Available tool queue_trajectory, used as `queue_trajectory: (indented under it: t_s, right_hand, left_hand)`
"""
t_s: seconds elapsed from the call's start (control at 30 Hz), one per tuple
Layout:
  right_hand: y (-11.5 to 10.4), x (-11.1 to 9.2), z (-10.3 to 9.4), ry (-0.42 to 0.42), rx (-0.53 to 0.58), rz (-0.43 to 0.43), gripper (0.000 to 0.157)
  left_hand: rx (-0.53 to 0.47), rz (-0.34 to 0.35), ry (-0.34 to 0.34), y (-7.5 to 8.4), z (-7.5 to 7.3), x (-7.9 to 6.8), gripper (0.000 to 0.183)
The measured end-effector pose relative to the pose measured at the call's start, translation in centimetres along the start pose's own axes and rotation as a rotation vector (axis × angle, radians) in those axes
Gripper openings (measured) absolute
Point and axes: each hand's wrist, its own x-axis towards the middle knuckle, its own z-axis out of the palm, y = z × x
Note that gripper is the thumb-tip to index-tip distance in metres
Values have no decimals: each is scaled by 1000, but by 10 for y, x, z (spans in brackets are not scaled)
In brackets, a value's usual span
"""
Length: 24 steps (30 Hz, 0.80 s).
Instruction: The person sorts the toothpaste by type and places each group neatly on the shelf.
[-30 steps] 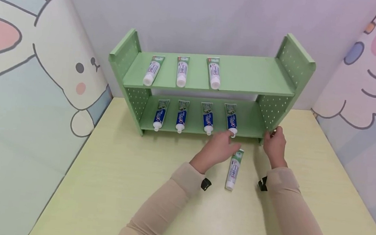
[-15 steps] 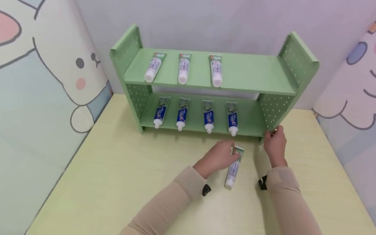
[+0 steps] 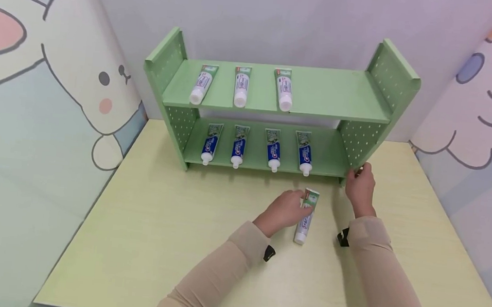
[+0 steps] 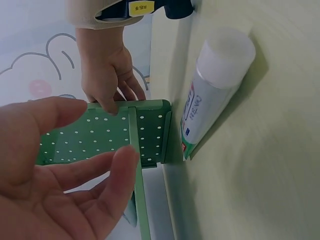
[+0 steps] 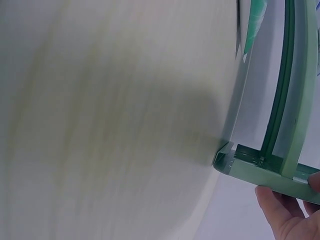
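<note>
A white toothpaste tube with a green end lies on the table in front of the green shelf rack. Over its green end hovers my left hand. The left wrist view shows that hand's thumb and fingers loosely bent and spread, apart from the tube. My right hand grips the lower front edge of the rack's right side panel. Close up in the right wrist view, its thumb and fingers hold the panel's edge.
Several blue-and-green toothpaste tubes line the lower shelf, caps forward. On the upper shelf lie three white-and-green tubes. Behind the rack rises a plain wall; cartoon-printed walls flank the pale yellow table.
My left hand has drawn back from the rightmost blue tube on the lower shelf to above the white tube on the table. My right hand keeps its place on the rack.
</note>
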Motion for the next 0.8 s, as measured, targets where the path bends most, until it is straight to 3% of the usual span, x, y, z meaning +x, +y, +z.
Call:
queue_trajectory:
  t_s: [0.2, 0.57, 0.8]
  right_hand:
    - [0, 0, 1, 8, 1, -9, 41]
    - [0, -2, 1, 17, -16, -45, 41]
    - [0, -1, 1, 13, -15, -39, 41]
  left_hand:
    - [72, -68, -24, -6, 10, -1, 49]
    - [98, -88, -24, -14, 26, -4, 35]
    - [103, -75, -27, -21, 38, -6, 35]
